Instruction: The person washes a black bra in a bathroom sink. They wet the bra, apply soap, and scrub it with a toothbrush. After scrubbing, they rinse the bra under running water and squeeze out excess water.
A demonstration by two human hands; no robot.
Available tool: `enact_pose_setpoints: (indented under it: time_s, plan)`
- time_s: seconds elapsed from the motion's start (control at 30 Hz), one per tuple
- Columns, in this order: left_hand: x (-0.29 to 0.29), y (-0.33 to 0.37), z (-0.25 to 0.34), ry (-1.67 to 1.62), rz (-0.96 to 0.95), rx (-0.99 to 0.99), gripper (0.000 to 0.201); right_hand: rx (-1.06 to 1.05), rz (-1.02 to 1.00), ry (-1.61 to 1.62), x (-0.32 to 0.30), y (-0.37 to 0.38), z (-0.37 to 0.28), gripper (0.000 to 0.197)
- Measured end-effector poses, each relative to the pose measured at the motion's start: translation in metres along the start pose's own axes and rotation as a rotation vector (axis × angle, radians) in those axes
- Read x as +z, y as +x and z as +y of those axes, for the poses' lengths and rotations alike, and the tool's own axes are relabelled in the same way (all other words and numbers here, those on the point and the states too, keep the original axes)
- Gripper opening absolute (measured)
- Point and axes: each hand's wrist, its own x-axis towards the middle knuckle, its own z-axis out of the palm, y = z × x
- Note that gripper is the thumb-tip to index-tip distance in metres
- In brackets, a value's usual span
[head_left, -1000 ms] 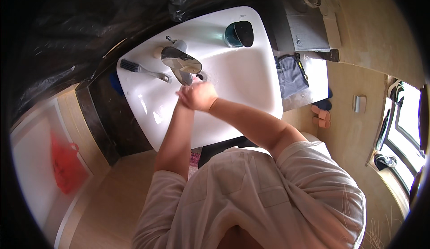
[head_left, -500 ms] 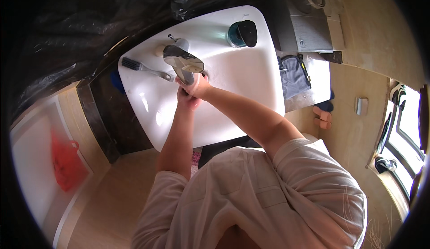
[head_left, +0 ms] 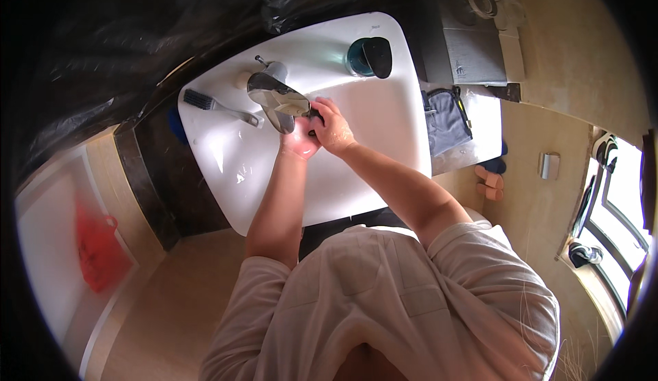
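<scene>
Over the white washbasin (head_left: 373,175), both my hands are together just in front of the chrome tap (head_left: 277,96). My left hand (head_left: 300,141) is wet and turned palm up below the spout; its fingers are hidden by the tap and the other hand. My right hand (head_left: 334,129) lies against it from the right, wet too, with its fingers bent. A small dark thing (head_left: 316,115) shows between the hands, mostly covered, and its kind cannot be made out.
A scrubbing brush (head_left: 219,107) with dark bristles lies on the basin's left rim. At the far right corner stands a teal container with a black top (head_left: 377,57). Right of the basin are folded grey cloth (head_left: 449,122), a grey box (head_left: 474,53) and slippers (head_left: 490,182). A red bag (head_left: 99,251) hangs left.
My hands were clasped under the tap spout. Now the right hand has moved right, its back and fingers showing, and the left palm has turned up beside it.
</scene>
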Motion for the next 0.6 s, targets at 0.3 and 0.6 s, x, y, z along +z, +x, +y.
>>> enact_pose_setpoints:
  time_s: [0.3,0.6]
  plan:
    - [-0.062,0.042,0.050,-0.399,0.051,-0.302,0.016,-0.016,-0.302,0.092,-0.002,-0.034,-0.080,0.031]
    - [-0.016,0.005,-0.004,0.125,-0.016,-0.089,0.058,-0.394,-0.269,-0.080,0.001,0.023,-0.014,0.022]
